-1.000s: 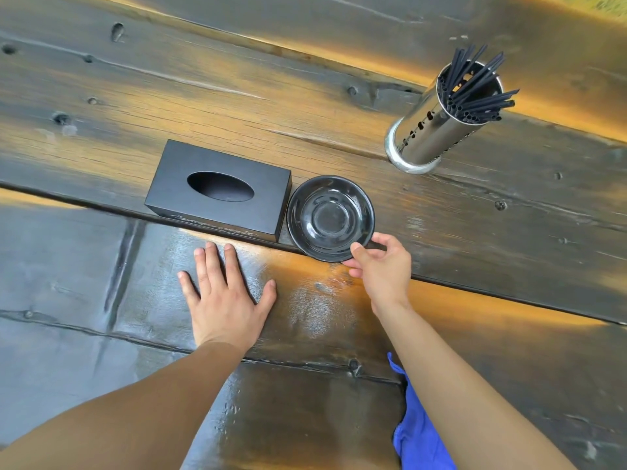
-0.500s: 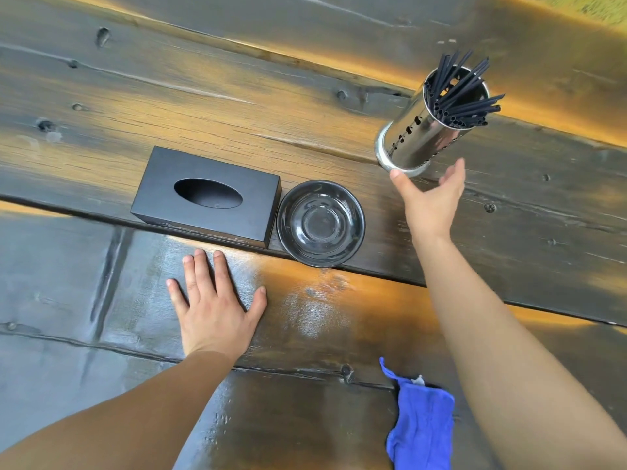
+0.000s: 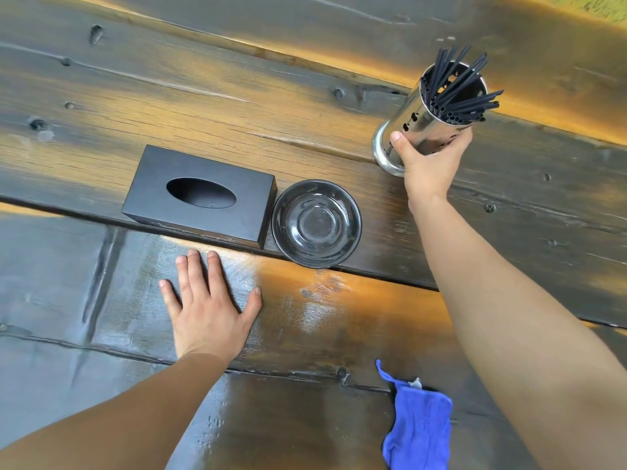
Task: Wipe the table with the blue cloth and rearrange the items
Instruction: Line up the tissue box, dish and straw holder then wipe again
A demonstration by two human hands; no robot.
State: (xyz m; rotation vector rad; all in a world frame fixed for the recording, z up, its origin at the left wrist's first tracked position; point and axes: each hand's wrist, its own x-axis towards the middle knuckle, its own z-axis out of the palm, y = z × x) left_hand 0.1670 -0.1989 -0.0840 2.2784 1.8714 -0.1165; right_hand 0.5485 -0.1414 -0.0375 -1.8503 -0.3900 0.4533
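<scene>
My right hand [image 3: 428, 161] is wrapped around the lower part of a shiny steel holder [image 3: 431, 120] filled with several black straws [image 3: 458, 89], at the far right of the dark wooden table [image 3: 237, 96]. A black tissue box [image 3: 200, 196] lies at the centre, with a black round dish [image 3: 316, 223] touching its right end. Flat on the wet wood in front of the box rests my left hand [image 3: 207, 307], fingers spread, holding nothing. The blue cloth [image 3: 419, 432] lies crumpled near the front edge, beside my right forearm.
The planks have gaps and knots, and the front part shines wet. A strip of grass [image 3: 607, 5] shows past the table's far right corner.
My right hand let go of the dish rim, reached up and to the right, and closed around the steel holder. The left hand has stayed flat on the table.
</scene>
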